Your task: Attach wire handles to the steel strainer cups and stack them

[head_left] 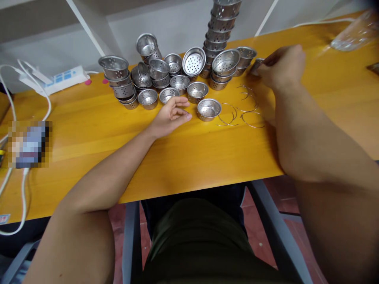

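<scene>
My left hand [171, 115] rests on the yellow wooden table [192, 157], fingers loosely curled and apart, holding nothing. It lies just left of a single perforated metal strainer cup [209, 109]. My right hand [282, 65] reaches farther back, fingers pinched on a small metal piece [257, 64] beside the heap of strainer cups [166, 75]. Several thin wire rings [241, 110] lie on the table between my hands. A tall stack of cups [220, 27] rises at the back.
A white power strip [59, 77] with white cables [17, 118] lies at the far left. A blurred small object [29, 144] sits near the left edge. A clear plastic bag [353, 33] is at the back right. Grey chair frame and red floor show below.
</scene>
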A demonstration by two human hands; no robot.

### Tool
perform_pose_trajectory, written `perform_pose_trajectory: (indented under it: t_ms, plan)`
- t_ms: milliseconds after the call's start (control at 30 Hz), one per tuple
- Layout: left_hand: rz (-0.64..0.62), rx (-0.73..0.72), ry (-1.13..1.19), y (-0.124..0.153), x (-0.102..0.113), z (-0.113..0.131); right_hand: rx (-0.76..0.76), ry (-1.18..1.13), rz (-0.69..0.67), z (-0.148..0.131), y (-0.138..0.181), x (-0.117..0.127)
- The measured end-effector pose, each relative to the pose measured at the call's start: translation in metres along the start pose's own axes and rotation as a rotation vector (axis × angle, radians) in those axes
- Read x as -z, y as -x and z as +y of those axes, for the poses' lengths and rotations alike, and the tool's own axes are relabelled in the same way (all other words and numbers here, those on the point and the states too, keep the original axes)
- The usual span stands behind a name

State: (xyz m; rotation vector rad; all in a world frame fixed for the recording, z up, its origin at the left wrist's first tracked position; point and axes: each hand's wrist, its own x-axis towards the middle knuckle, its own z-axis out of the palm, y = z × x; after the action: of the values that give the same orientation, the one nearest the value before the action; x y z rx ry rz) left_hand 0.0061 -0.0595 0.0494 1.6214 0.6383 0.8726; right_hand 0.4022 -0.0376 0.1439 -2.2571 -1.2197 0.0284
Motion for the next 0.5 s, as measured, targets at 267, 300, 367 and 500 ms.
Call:
perform_pose_trajectory:
  t_ms: [267,300,367,500]
  plan:
    - [-0.086,-0.117,-0.119,0.003,-0.001,-0.002,0.073,0.11,-0.004,-0.025,0.02,0.02]
    - [-0.097,-0.141,-0.149,0.004,-0.001,-0.003,0.135,0.107,0.02,-0.026,0.021,0.022]
    - [-0.108,-0.18,-0.193,0.005,-0.002,-0.004,0.306,0.079,-0.016,-0.028,0.025,0.025]
    - [-0.109,-0.184,-0.203,0.006,-0.002,-0.007,0.686,0.024,-0.463,-0.031,0.036,0.025]
